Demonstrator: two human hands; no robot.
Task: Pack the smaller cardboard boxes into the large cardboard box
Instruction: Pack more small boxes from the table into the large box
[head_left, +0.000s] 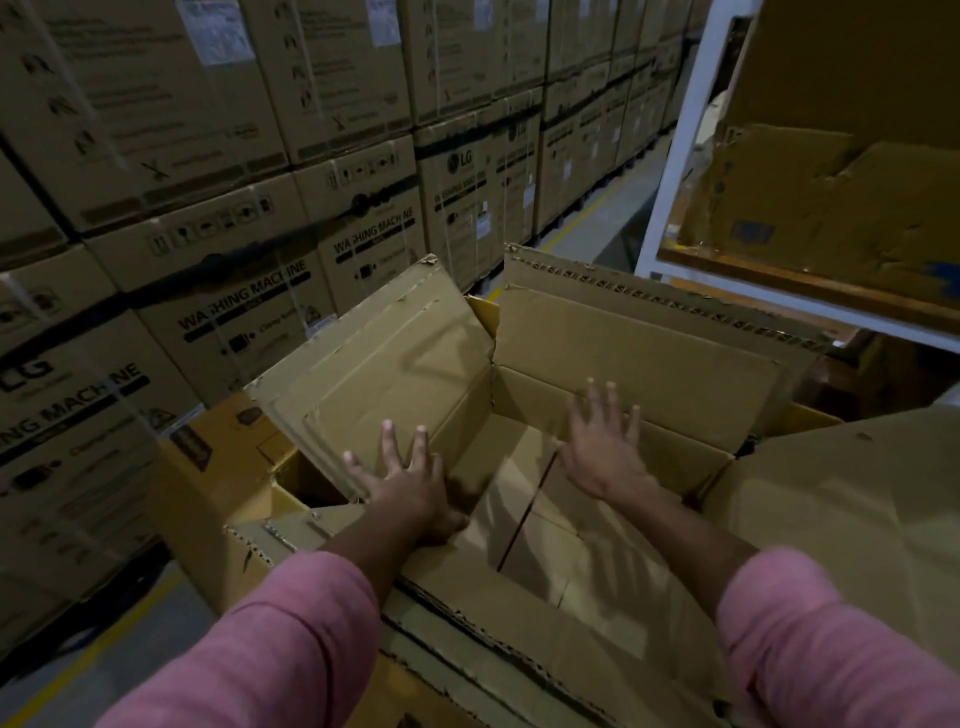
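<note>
- We are viewing the large cardboard box (649, 374) at the centre of the frame, standing open with all four flaps folded outward.
- We are seeing its bare cardboard floor, with a dark seam running from 12 o'clock toward 6 o'clock along the bottom.
- We are extending our left hand (410, 488) over the box's 9 o'clock side; its fingers are straight and spread, gripping nothing, and the palm appears to be lying against the left flap (374, 364). We cannot tell whether it is pressing.
- We are holding our right hand (602, 441) inside the opening toward 1 o'clock; its fingers are also straight and splayed, gripping nothing. Motion blur is preventing us from telling whether it is touching the far wall.
- We are wearing pink sleeves (291, 639) on both forearms, entering from 6 o'clock.
- We are noting a smaller cardboard box (218, 457), yellower and partly open, just beside the large box at 9 o'clock, outside it.
- We are facing stacked cartons (249, 312) printed "WASHING MACHINE", filling the view from 8 o'clock to 12 o'clock.
- We are seeing a white shelf frame (680, 156) at 2 o'clock, carrying a torn brown carton (831, 208).
- We are seeing a grey floor (597, 228) with a yellow line between the stacks and the shelf.
</note>
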